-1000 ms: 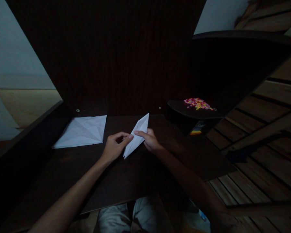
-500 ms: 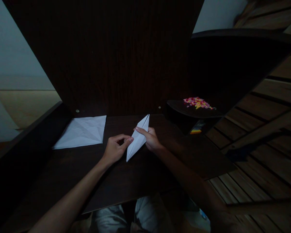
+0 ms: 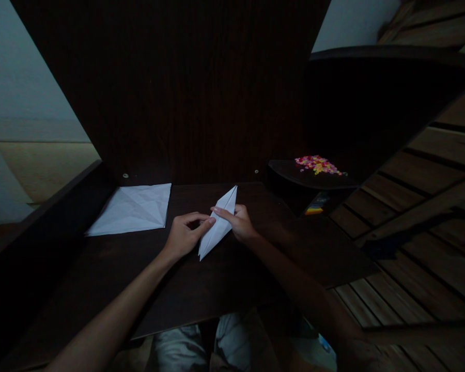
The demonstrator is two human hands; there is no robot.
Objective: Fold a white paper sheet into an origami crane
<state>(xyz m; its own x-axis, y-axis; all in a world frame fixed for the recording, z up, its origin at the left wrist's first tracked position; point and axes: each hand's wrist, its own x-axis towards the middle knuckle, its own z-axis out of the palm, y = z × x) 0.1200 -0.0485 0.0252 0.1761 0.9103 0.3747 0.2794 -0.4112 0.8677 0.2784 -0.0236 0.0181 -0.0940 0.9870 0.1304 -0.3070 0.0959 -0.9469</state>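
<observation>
A white folded paper (image 3: 217, 230), a long pointed diamond with a crease or slit down its length, is held tilted above the dark desk. My right hand (image 3: 241, 222) grips it from the right, thumb across the front and fingers behind. On its left edge, my left hand (image 3: 188, 232) pinches the paper between thumb and fingers. The fingertips behind the paper are hidden. At its lower end, the point shows two separate tips.
Creased white sheets (image 3: 134, 209) lie on the desk (image 3: 170, 294) at the left, beside a raised side panel (image 3: 54, 206). Small pink, red and yellow pieces (image 3: 318, 164) are heaped on a corner shelf (image 3: 290, 173) at the right. A tall dark panel (image 3: 178, 93) stands behind.
The folded paper has shifted slightly down and left, and its lower tips now show apart. My right thumb has slid a little left across it.
</observation>
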